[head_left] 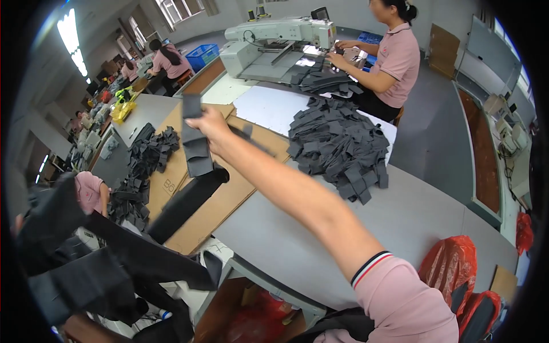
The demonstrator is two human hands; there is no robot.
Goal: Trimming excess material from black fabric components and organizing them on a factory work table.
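Observation:
My right arm reaches across the table. The right hand (pixel 210 128) is closed on a dark grey fabric strip (pixel 198 154), which hangs above the cardboard and shows crosswise folds or seams. Just below it, a long black fabric roll or folded band (pixel 189 206) lies slanting over the cardboard sheets (pixel 234 197). At the lower left, a blurred mass of wide black fabric strips (pixel 86 274) hangs over my left forearm (pixel 86 330). That fabric hides my left hand, so its fingers do not show.
A big heap of dark fabric pieces (pixel 337 143) lies on the grey table (pixel 274 223), with another pile (pixel 151 150) at the left. Across the table a person (pixel 394 63) works at a sewing machine (pixel 280 37). Red plastic bags (pixel 452 263) stand at the right.

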